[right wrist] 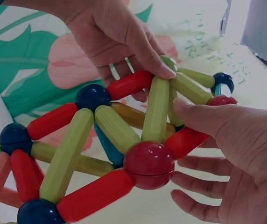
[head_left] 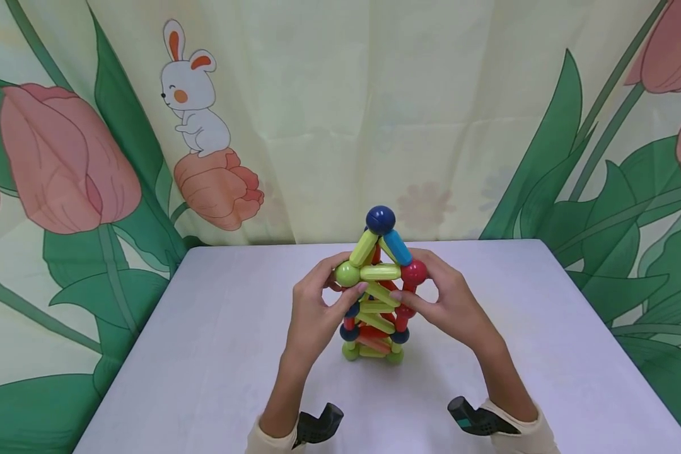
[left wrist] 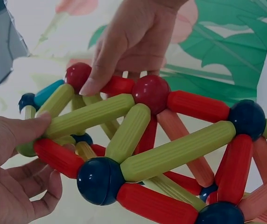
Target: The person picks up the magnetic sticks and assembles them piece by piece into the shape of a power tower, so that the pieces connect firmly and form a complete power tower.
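Note:
A tall tower of magnetic building sticks and balls (head_left: 379,272) stands upright on the table, with a dark blue ball (head_left: 381,219) at its peak. Its sticks are lime green, red, orange and blue. My left hand (head_left: 316,307) grips the upper left corner, thumb in front by the green ball (head_left: 348,273) and fingers behind. On the other side my right hand (head_left: 453,302) holds the upper right corner by the red ball (head_left: 414,272), its thumb against the sticks. In the left wrist view, the left thumb presses a lime green stick (left wrist: 90,115). The fingertips behind the tower are partly hidden.
The white table (head_left: 215,328) extends around the tower. Behind it hangs a curtain (head_left: 318,94) printed with tulips and a rabbit. Black wrist cameras sit on both forearms, on the left sleeve (head_left: 272,439) and the right sleeve (head_left: 524,435).

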The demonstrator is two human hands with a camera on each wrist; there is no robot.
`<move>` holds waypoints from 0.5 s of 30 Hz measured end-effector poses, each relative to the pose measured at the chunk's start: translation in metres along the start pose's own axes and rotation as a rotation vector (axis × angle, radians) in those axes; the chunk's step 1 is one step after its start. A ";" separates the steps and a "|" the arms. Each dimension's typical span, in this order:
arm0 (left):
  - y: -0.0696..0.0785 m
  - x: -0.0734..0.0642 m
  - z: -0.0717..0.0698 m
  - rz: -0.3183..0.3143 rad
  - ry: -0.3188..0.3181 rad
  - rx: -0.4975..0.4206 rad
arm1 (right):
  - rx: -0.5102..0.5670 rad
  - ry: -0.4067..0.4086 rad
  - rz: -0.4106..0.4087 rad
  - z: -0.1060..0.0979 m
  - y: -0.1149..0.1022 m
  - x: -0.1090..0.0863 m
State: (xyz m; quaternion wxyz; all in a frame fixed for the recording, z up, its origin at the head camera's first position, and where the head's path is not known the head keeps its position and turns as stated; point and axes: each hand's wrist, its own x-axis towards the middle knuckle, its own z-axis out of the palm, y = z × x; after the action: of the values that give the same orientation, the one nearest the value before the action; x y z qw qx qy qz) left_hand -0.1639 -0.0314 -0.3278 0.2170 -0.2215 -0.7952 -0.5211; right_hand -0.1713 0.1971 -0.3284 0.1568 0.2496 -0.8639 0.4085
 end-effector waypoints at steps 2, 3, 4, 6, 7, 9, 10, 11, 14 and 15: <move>-0.001 0.000 0.001 0.012 0.011 0.003 | 0.015 -0.021 0.013 0.001 0.002 -0.001; -0.002 0.000 0.002 0.016 0.014 0.003 | 0.018 -0.027 0.019 0.002 0.003 -0.001; -0.002 -0.001 0.003 0.020 0.017 0.006 | 0.024 -0.031 0.024 0.002 0.005 -0.001; -0.003 -0.001 0.005 0.019 0.019 0.010 | 0.035 -0.036 0.037 0.002 0.006 -0.002; -0.003 -0.001 0.006 0.018 0.019 0.014 | 0.041 -0.038 0.043 0.002 0.007 -0.003; -0.003 -0.002 0.008 0.017 0.018 0.021 | 0.051 -0.040 0.056 0.002 0.009 -0.005; -0.004 -0.002 0.009 0.018 0.018 0.027 | 0.058 -0.040 0.058 0.002 0.010 -0.005; -0.004 -0.002 0.009 0.021 0.017 0.031 | 0.063 -0.041 0.059 0.003 0.011 -0.005; -0.007 -0.002 0.007 0.033 0.001 0.056 | 0.069 -0.047 0.065 0.003 0.014 -0.006; -0.009 -0.002 0.004 0.042 -0.014 0.075 | 0.076 -0.051 0.063 0.002 0.015 -0.007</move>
State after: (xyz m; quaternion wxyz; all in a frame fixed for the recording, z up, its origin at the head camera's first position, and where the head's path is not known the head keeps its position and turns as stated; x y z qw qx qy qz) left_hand -0.1683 -0.0307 -0.3369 0.2302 -0.2335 -0.8108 -0.4848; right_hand -0.1742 0.2055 -0.3418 0.1124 0.2383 -0.8589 0.4392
